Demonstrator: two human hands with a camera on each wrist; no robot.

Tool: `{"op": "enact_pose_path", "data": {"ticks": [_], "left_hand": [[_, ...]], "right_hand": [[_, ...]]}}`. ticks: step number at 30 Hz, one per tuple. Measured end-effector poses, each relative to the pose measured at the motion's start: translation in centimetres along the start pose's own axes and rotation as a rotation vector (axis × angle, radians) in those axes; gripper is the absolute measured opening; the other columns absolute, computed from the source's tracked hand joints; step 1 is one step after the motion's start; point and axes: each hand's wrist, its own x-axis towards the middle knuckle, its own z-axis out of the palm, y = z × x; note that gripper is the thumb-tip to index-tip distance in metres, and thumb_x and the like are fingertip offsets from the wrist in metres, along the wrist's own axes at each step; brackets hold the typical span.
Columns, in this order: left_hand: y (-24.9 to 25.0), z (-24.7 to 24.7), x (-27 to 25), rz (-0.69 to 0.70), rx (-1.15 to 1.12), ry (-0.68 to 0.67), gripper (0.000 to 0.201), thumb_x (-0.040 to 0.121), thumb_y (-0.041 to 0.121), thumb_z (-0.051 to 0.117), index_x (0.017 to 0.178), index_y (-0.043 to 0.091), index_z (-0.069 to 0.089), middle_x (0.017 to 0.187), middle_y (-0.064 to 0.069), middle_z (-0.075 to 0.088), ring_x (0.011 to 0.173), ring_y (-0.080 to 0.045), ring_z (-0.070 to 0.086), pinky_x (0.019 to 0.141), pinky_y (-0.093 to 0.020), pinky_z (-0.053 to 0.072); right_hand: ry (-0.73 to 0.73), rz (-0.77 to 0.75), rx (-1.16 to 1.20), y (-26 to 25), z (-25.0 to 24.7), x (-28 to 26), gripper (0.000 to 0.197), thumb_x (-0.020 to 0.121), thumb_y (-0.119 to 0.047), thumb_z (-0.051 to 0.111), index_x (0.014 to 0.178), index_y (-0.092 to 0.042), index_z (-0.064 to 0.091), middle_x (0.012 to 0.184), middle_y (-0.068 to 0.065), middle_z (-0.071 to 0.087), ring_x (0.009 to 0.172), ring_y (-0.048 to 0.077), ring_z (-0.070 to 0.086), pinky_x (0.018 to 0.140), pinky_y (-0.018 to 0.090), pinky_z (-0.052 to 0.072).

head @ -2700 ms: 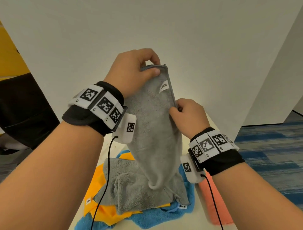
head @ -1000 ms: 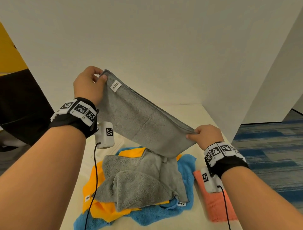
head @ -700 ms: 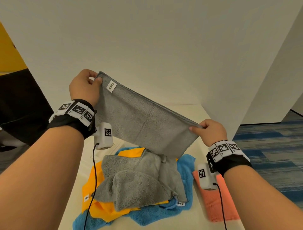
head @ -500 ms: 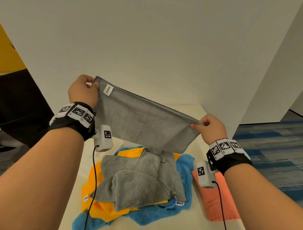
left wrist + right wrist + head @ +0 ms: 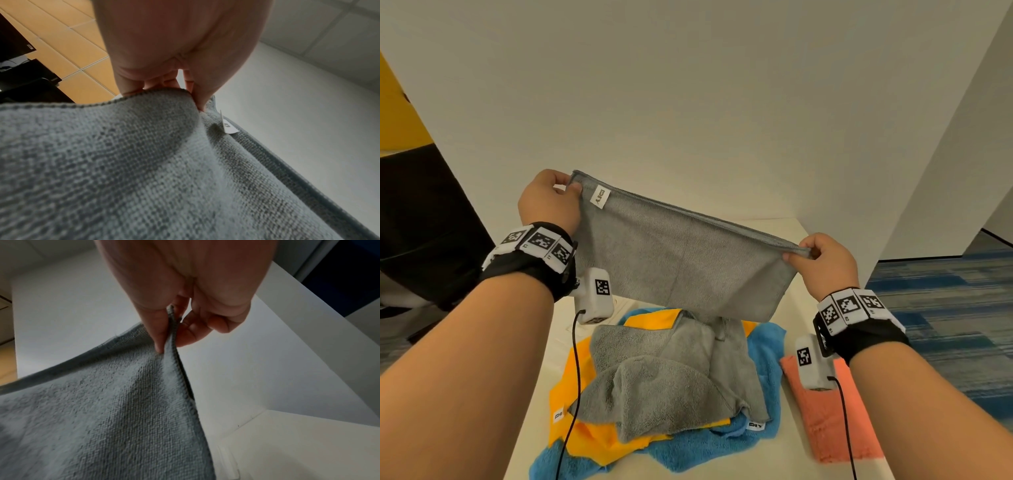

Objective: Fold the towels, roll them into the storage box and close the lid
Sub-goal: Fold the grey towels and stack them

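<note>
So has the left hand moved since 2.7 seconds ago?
Yes. The left hand, pinching the held grey towel, has swung out leftward and lower against the white wall, away from the right hand.

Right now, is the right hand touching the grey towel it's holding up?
Touching. The right wrist view shows the right hand pinching the held grey towel's corner between thumb and fingers.

Black wristbands [image 5: 527, 270] with checkered markers
</note>
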Motion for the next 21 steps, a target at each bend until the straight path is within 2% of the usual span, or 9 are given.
{"op": "enact_pose_path", "data": {"ticks": [2, 4, 8, 11, 14, 21], "left_hand": [[-0.13, -0.1, 0.06, -0.003, 0.001, 0.014, 0.023, 0.094, 0.028, 0.055, 0.11, 0.012, 0.061, 0.084, -0.002, 0.055, 0.082, -0.02, 0.051, 0.073, -0.029, 0.038], [-0.22, -0.16, 0.11, -0.011, 0.01, 0.018, 0.023, 0.094, 0.028, 0.055, 0.11, 0.012, 0.061, 0.089, -0.003, 0.056, 0.083, -0.021, 0.052, 0.074, -0.03, 0.038], [-0.24, -0.11, 0.04, -0.029, 0.012, 0.02, 0.024, 0.095, 0.029, 0.054, 0.111, 0.012, 0.061, 0.097, -0.011, 0.062, 0.094, -0.029, 0.059, 0.075, -0.031, 0.039], [-0.27, -0.1, -0.08, -0.036, 0.02, 0.022, 0.026, 0.095, 0.029, 0.054, 0.112, 0.011, 0.061, 0.106, -0.013, 0.066, 0.098, -0.031, 0.06, 0.078, -0.032, 0.04], [-0.23, -0.14, -0.2, -0.047, 0.039, 0.014, 0.027, 0.096, 0.029, 0.053, 0.113, 0.009, 0.06, 0.109, -0.013, 0.066, 0.101, -0.031, 0.059, 0.079, -0.031, 0.04], [-0.12, -0.29, -0.44, -0.064, 0.088, -0.005, 0.028, 0.097, 0.028, 0.051, 0.114, 0.008, 0.062, 0.111, -0.012, 0.066, 0.104, -0.031, 0.059, 0.081, -0.031, 0.038]], "right_hand": [[0.005, 0.017, 0.024, 0.05, -0.16, 0.05, 0.01, 0.08, -0.018, 0.074, 0.08, -0.018, 0.063, 0.07, -0.01, 0.056, 0.064, 0.002, 0.049, 0.059, 0.011, 0.035], [0.004, 0.032, 0.025, 0.12, -0.23, 0.05, 0.004, 0.083, -0.019, 0.071, 0.084, -0.017, 0.068, 0.072, -0.011, 0.059, 0.068, 0.004, 0.053, 0.061, 0.009, 0.035], [-0.018, 0.033, 0.021, -0.08, -0.2, -0.07, 0.017, 0.091, -0.026, 0.061, 0.084, -0.014, 0.071, 0.077, 0.002, 0.065, 0.076, 0.016, 0.056, 0.066, 0.023, 0.038], [-0.018, 0.041, -0.006, -0.34, -0.32, -0.06, 0.026, 0.096, -0.028, 0.053, 0.088, -0.013, 0.072, 0.081, 0.002, 0.066, 0.08, 0.017, 0.056, 0.07, 0.025, 0.035], [-0.007, 0.046, -0.007, -0.28, -0.43, 0.02, 0.024, 0.094, -0.028, 0.055, 0.088, -0.013, 0.072, 0.083, 0.003, 0.067, 0.081, 0.018, 0.058, 0.071, 0.025, 0.037], [0.036, 0.091, 0.033, -0.25, -0.69, 0.22, 0.012, 0.088, -0.024, 0.066, 0.084, -0.013, 0.068, 0.073, -0.01, 0.058, 0.078, 0.013, 0.054, 0.075, 0.023, 0.037]]}}
